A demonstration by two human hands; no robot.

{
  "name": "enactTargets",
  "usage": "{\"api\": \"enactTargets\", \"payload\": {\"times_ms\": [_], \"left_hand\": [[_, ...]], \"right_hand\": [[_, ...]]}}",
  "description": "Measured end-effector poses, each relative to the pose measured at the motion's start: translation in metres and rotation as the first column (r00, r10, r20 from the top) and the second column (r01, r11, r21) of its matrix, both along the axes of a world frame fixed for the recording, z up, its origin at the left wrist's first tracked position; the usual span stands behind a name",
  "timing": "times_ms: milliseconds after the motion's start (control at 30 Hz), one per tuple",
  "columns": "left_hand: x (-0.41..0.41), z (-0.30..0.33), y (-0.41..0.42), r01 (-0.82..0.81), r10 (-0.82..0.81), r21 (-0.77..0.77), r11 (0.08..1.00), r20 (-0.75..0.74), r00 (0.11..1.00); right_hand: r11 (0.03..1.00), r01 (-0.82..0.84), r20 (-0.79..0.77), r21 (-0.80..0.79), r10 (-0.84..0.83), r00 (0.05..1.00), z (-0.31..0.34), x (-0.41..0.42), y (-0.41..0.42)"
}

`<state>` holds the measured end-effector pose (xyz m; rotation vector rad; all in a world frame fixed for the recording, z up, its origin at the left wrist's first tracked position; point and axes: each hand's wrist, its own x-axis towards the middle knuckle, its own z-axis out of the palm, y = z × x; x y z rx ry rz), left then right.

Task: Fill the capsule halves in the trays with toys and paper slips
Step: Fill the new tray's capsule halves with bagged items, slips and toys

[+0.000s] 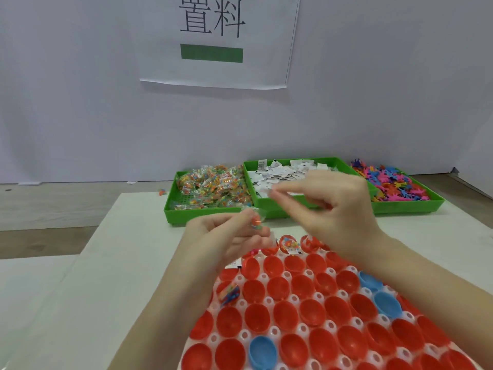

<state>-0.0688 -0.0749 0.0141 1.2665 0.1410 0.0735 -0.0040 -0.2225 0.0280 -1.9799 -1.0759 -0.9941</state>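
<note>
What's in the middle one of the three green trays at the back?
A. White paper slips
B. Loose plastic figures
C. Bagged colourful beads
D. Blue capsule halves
A: the middle green tray is heaped with white paper slips, while the bagged toys and loose plastic figures fill the trays on either side.

Seen from the head camera: left hand (226,236) curled round a small clear toy packet (255,222) above the far edge of the white capsule tray (330,325). Right hand (333,201) raised just beyond, thumb and forefinger pinched together, blurred. Red capsule halves (306,313) mostly bare, a few blue ones (261,352); filled ones along the far row. Behind, three green bins: toy packets (205,188), paper slips (280,173), coloured figures (394,185). Printed sign (216,41) on the wall.
</note>
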Motion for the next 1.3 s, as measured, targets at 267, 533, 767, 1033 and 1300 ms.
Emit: {"api": "enactTargets", "payload": {"times_ms": [267,533,767,1033,1300], "left_hand": [[-0.009,0.004,-0.02,0.127,-0.127,-0.035,0.991,-0.022,0.992],[-0.015,0.003,-0.018,0.117,-0.13,0.159,0.98,0.075,0.989],[-0.016,0.005,-0.025,0.106,-0.13,0.176,0.979,0.129,0.983],[-0.017,0.005,-0.025,0.101,-0.124,0.182,0.978,0.117,0.985],[-0.018,0.007,-0.024,0.096,-0.118,0.168,0.981,0.126,0.985]], "right_hand": [[0.964,-0.029,-0.03,-0.263,0.021,0.999,-0.009,-0.034,-0.02],[0.943,-0.161,-0.83,0.29,0.332,0.449,0.012,-0.039,-0.035],[0.964,-0.168,-0.719,0.207,0.266,0.642,0.015,-0.046,-0.032],[0.883,-0.112,-0.816,0.455,0.464,0.346,0.016,-0.04,-0.032],[0.938,-0.079,-0.695,0.339,0.306,0.65,0.022,-0.052,-0.03]]}}
